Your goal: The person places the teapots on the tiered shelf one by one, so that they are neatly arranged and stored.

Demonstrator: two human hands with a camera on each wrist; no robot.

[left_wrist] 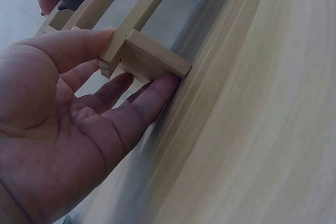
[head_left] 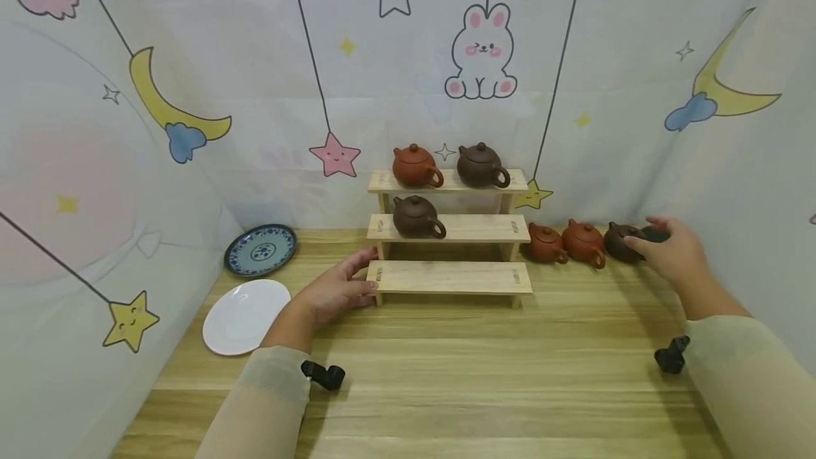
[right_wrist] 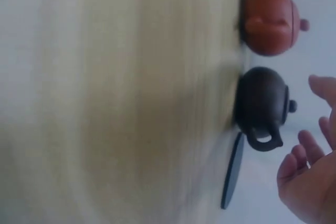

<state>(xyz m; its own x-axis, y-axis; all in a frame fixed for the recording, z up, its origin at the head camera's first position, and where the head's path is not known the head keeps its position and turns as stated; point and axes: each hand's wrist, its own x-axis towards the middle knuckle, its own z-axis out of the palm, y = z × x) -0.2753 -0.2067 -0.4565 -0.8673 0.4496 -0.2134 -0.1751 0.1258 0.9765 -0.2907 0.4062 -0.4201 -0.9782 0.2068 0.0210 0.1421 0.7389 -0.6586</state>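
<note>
Wood-grain table [head_left: 484, 388], three-tier rack [head_left: 449, 276], its low end pinched by the left hand [head_left: 331, 292], white plate [head_left: 241, 316] left of that, right hand [head_left: 677, 252] loosely spread, empty (super close, though) beside a dark teapot [right_wrist: 260, 98], two red teapots [head_left: 581, 241] rackward, in between.

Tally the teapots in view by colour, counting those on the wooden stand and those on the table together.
Reddish-brown teapots: 3
Dark brown teapots: 3
Total: 6
</note>
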